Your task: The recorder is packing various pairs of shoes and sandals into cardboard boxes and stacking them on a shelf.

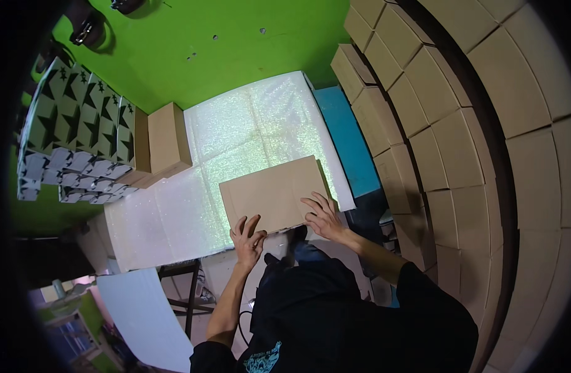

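Observation:
A closed brown cardboard box [267,196] lies slightly askew near the front edge of a table with a shiny, whitish, iridescent cover [232,133]. At the box's near left corner is my left hand [248,241], its fingers apart and touching the near edge. My right hand [324,217] rests at the near right part of the box, fingers spread over the top. Both palms hang off the near side. Whatever is inside the box is hidden by its top.
Patterned boxes with black stars [74,118] are stacked at the left, beside a plain brown box [166,137]. Tall rows of brown boxes [450,149] line the right side. A blue surface [344,140] adjoins the table. Lower left stands a white panel [142,317].

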Motion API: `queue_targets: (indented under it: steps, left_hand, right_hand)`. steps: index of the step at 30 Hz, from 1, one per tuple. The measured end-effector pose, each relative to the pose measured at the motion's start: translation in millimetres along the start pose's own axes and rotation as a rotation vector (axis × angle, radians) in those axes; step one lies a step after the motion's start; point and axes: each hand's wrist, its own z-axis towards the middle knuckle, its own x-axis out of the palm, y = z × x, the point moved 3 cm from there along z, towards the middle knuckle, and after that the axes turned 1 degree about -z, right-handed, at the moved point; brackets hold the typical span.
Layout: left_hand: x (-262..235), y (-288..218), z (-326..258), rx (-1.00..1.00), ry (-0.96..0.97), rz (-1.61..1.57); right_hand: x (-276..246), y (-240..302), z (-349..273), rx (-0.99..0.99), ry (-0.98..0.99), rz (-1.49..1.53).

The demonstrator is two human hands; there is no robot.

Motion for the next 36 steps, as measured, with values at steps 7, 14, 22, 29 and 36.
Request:
queue_targets:
  steps: [7, 14, 22, 29, 36]
  left_hand:
    - [1.9, 4.5, 5.9, -0.030, -0.030, -0.003]
    - [4.1, -0.8, 0.1, 0.011, 0.043, 0.068]
    - [7.3, 2.5, -1.4, 0.038, 0.050, 0.118]
    - [-22.0, -6.7, 9.8, 0.036, 0.006, 0.033]
    - [-69.6, -23.3, -3.2, 0.106, 0.010, 0.089]
  right_hand:
    - [-4.0, -5.8, 18.4, 0.063, -0.062, 0.197]
    - [2.4, -13.5, 12.0, 0.040, 0.123, 0.188]
    - [10.7, -16.1, 9.2, -0.038, 0.056, 0.126]
    - [-10.5, -1.9, 22.2, -0.034, 0.007, 0.128]
    - [-33.0, 43.9, 16.7, -0.041, -0.063, 0.151]
